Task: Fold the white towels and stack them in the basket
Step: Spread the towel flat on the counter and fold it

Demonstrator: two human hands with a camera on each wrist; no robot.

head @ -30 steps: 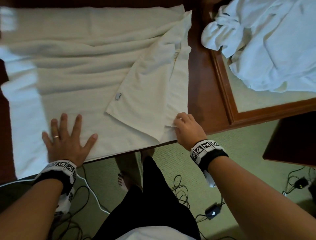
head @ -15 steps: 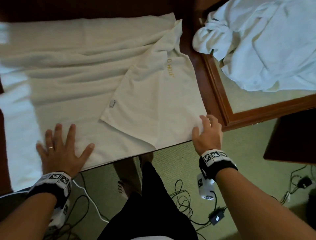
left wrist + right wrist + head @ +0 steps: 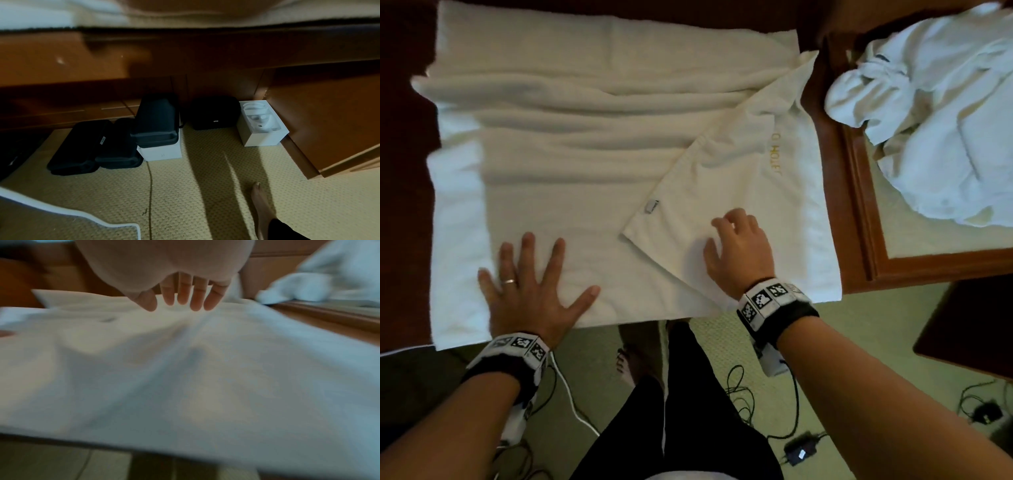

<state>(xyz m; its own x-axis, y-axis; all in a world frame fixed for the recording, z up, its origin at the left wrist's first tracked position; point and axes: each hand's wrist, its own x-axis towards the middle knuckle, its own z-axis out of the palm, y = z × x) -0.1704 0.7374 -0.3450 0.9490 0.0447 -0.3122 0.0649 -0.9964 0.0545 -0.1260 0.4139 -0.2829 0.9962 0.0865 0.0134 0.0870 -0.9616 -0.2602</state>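
The left hand (image 3: 530,291) lies where it lay a second ago, fingers (image 3: 556,255) straight and spread, palm pressing the near edge of the white towel (image 3: 571,137) flat on the table (image 3: 825,120) and gripping nothing; the right hand (image 3: 739,253) has let go of the near right corner it was pinching, after drawing it out to the table edge, and now hovers, loosely curled and empty, over the turned-over flap (image 3: 739,192); I judge the spreading nearly done, with that flap yet to be laid flat before folding. Further right a heap of unfolded towels (image 3: 935,130) waits; no basket shows.

Only the head view shows both hands and the whole towel; the left wrist view catches just a strip of towel (image 3: 144,14) above dark cases (image 3: 156,120) on the carpet; the right wrist view, blurred, shows the right hand's fingertips (image 3: 195,305) clear of the cloth.
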